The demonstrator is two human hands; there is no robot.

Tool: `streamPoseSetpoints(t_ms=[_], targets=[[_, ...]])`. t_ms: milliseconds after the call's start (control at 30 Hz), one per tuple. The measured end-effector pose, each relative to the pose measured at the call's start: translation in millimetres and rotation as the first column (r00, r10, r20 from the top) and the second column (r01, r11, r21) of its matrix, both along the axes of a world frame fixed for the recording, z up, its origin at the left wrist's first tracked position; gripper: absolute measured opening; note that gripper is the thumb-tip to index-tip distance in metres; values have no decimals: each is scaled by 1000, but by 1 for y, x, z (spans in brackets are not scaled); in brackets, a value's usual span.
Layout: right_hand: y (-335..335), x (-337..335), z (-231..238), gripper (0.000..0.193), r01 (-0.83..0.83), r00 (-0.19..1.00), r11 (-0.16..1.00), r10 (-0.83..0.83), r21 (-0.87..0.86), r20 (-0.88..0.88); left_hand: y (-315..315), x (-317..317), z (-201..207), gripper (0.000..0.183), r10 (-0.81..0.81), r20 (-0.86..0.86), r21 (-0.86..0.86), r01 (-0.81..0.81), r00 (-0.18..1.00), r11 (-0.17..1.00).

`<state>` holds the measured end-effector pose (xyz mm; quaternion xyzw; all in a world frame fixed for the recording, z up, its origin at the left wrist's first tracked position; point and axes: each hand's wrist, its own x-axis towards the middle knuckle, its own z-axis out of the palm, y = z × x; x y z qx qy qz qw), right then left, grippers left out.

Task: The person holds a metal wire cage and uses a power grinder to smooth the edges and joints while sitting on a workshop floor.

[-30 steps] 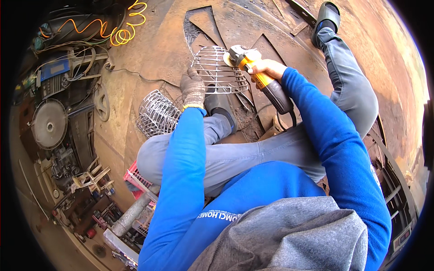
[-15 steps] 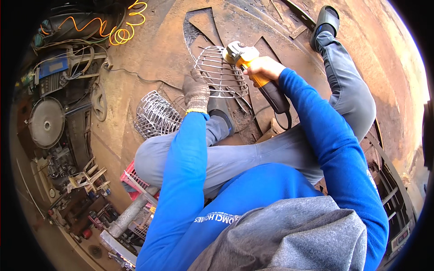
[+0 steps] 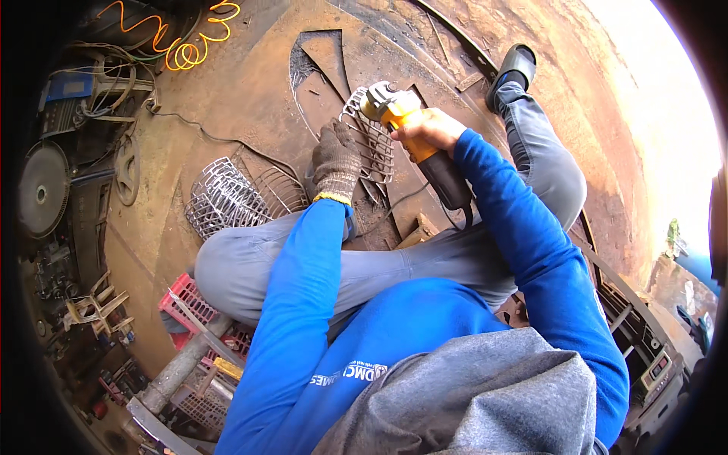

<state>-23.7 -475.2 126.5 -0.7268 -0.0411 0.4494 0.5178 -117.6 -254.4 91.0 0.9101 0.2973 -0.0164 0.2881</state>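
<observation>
My left hand (image 3: 337, 158), in a dark knitted glove with a yellow cuff, is closed on the left edge of a curved metal wire rack (image 3: 377, 149). The rack is tilted, so its bars look crowded together. Bare fingers of my right hand (image 3: 438, 129) wrap round the yellow body of an angle grinder (image 3: 446, 179), whose black handle slants down toward my knee. Its disc (image 3: 370, 105) lies at the rack's far end; whether it touches the bars I cannot tell. More wire racks (image 3: 225, 196) are heaped left of my gloved hand.
Scrap metal strips and a cut plate (image 3: 326, 57) lie beyond the rack. A cable (image 3: 227, 136) crosses the rusty floor on the left. Beside my left knee is a red plastic crate (image 3: 189, 298). Far left stand a fan (image 3: 44, 189) and a coiled orange hose (image 3: 182, 54).
The rack has turned and tilted in my left hand, from nearly face-on to a steep slant. The grinder remains at its far end in my right hand. The whole view has shifted a little.
</observation>
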Motion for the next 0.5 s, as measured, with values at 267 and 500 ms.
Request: streamPoseSetpoints(t_ms=[267, 500], targets=[[-4, 3, 20, 46, 153, 988, 988, -153, -1, -7, 38, 30, -21, 35, -128, 47, -584, 131, 991, 801], [-14, 4, 7, 45, 250, 968, 968, -250, 24, -1, 51, 39, -5, 27, -7, 251, -401, 111, 968, 909]])
